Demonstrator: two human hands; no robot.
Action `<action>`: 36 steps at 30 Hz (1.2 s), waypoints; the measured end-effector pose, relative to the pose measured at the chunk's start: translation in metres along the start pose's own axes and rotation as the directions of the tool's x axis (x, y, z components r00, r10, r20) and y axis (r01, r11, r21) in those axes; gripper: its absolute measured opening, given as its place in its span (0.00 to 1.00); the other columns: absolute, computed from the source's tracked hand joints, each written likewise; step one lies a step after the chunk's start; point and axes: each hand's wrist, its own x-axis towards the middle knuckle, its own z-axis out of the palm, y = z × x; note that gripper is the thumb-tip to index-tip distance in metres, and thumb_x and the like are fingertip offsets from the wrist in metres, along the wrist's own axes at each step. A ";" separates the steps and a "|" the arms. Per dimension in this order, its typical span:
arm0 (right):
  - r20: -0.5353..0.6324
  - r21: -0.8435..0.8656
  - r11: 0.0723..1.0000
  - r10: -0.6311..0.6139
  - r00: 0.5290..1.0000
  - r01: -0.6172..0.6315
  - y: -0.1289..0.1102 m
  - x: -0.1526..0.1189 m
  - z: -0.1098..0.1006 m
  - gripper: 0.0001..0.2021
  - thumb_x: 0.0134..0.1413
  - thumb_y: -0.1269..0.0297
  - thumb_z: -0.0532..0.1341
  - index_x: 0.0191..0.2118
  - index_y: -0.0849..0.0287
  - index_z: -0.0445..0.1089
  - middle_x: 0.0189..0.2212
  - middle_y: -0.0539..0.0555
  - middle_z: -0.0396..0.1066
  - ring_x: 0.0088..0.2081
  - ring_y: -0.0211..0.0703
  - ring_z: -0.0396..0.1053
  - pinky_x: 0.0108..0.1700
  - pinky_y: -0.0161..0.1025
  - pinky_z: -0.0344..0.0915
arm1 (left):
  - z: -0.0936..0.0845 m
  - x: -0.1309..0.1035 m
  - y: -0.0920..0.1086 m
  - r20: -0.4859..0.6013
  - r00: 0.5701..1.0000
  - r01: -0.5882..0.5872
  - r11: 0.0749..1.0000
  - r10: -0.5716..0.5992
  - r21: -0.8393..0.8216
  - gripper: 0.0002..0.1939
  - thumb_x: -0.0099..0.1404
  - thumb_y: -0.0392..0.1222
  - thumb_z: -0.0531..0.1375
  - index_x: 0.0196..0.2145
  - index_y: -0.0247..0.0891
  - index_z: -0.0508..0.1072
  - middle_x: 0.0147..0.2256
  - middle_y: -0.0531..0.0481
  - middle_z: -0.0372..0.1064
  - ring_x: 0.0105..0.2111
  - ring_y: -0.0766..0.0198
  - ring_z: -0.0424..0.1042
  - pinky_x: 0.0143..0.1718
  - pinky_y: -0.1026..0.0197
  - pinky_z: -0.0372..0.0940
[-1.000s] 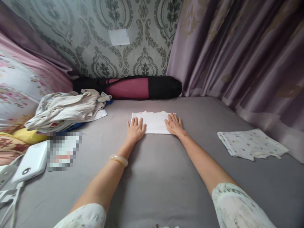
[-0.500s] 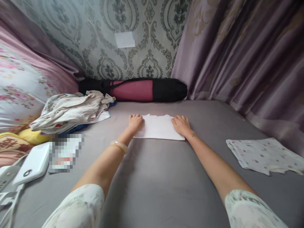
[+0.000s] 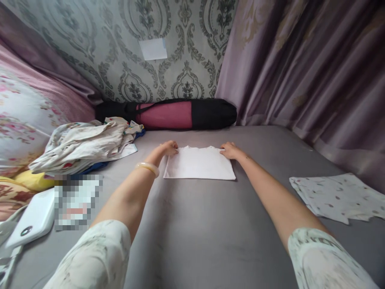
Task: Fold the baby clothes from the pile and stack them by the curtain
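Note:
A white folded cloth (image 3: 199, 164) lies flat on the grey sheet (image 3: 195, 224) in front of me. At its far left corner, my left hand (image 3: 170, 147) has its fingers closed on the edge, with a pale bangle on the wrist. My right hand (image 3: 230, 151) pinches the far right corner of the same cloth. The near edge of the cloth rests straight on the sheet between my forearms.
Crumpled clothes (image 3: 84, 144) are heaped at the left, near a white power bank (image 3: 31, 218) and a pixelated item (image 3: 78, 202). A spotted cloth (image 3: 337, 196) lies right. Along the wall is a black and maroon bag (image 3: 165, 114).
Both hands have moved from the sides of the white cloth to its far corners, and their fingers have closed there. More of the cloth's surface shows. The view has shifted slightly.

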 end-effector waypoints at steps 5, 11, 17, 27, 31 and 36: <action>-0.012 0.004 1.000 0.011 1.000 -0.011 0.000 -0.001 -0.004 0.17 0.58 0.62 0.59 0.52 0.57 0.73 0.54 0.61 0.67 0.57 0.56 0.61 0.55 0.46 0.59 | -0.001 -0.006 0.006 0.043 0.995 0.085 0.995 -0.088 0.052 0.08 0.50 0.40 0.65 0.31 0.41 0.76 0.34 0.47 0.76 0.45 0.50 0.71 0.47 0.51 0.63; -0.080 0.177 0.983 -0.041 0.996 0.054 0.001 -0.017 -0.023 0.14 0.59 0.67 0.58 0.50 0.61 0.72 0.48 0.58 0.73 0.47 0.45 0.69 0.47 0.36 0.63 | -0.019 -0.026 0.011 -0.001 0.999 0.052 0.998 -0.053 -0.019 0.09 0.55 0.40 0.61 0.35 0.38 0.75 0.35 0.49 0.75 0.40 0.56 0.72 0.43 0.56 0.64; -0.266 0.318 0.927 -0.114 0.957 0.199 0.005 -0.038 -0.061 0.12 0.56 0.70 0.59 0.45 0.63 0.73 0.43 0.58 0.76 0.42 0.45 0.71 0.45 0.37 0.65 | -0.061 -0.043 0.013 -0.174 0.980 -0.141 0.960 0.100 -0.243 0.13 0.55 0.44 0.61 0.36 0.34 0.75 0.31 0.50 0.73 0.34 0.61 0.70 0.37 0.61 0.65; -0.549 0.283 0.814 -0.296 0.782 0.507 0.005 -0.102 -0.075 0.14 0.53 0.67 0.60 0.46 0.57 0.72 0.42 0.56 0.75 0.42 0.47 0.71 0.47 0.44 0.65 | -0.081 -0.109 0.023 -0.368 0.878 -0.301 0.951 0.307 0.074 0.13 0.62 0.44 0.56 0.40 0.39 0.76 0.34 0.49 0.76 0.38 0.58 0.73 0.52 0.52 0.58; -0.466 0.150 0.772 -0.496 0.733 0.618 0.012 -0.135 -0.043 0.13 0.58 0.68 0.55 0.46 0.57 0.73 0.42 0.57 0.74 0.44 0.48 0.70 0.49 0.44 0.64 | -0.047 -0.151 0.010 -0.239 0.874 -0.393 0.905 0.422 0.161 0.13 0.67 0.42 0.51 0.43 0.42 0.74 0.36 0.50 0.77 0.37 0.60 0.74 0.60 0.46 0.47; -0.347 0.058 0.784 -0.565 0.748 0.619 0.018 -0.168 -0.002 0.17 0.60 0.73 0.52 0.50 0.56 0.71 0.46 0.57 0.72 0.49 0.48 0.67 0.52 0.45 0.61 | -0.007 -0.192 -0.007 -0.157 0.833 -0.504 0.845 0.530 0.179 0.15 0.68 0.37 0.48 0.45 0.43 0.73 0.44 0.49 0.77 0.44 0.62 0.74 0.62 0.48 0.44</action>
